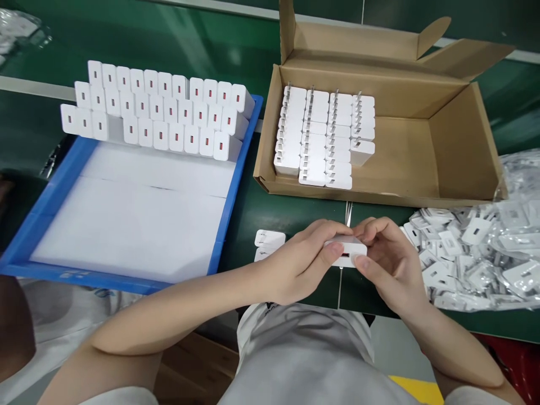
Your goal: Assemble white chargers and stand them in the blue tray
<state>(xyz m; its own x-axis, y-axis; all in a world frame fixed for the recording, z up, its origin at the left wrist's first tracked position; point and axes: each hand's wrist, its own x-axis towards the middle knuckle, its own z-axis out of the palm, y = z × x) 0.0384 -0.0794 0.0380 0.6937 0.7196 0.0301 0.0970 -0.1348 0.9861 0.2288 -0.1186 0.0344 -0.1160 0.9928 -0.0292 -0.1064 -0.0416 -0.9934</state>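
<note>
A white USB charger (352, 246) is held level between both hands, its USB port facing me. My left hand (306, 261) grips its left side, thumb on the port face and fingers over the top. At the right end, my right hand (390, 267) pinches it with the thumb by the port; its other fingers curl behind. Two white pronged pieces (270, 239) lie on the green table beside my left wrist, partly hidden by it. Close to my right hand is a pile of loose white port covers (449, 242), spilling from a clear plastic bag (521, 225).
Behind my hands stands an open cardboard box (464, 143) with rows of white chargers (314, 132), prongs up. To the left, a blue tray (234, 208) carries rows of chargers (160, 107) with ports showing. Another person's clothing (76, 320) shows at lower left.
</note>
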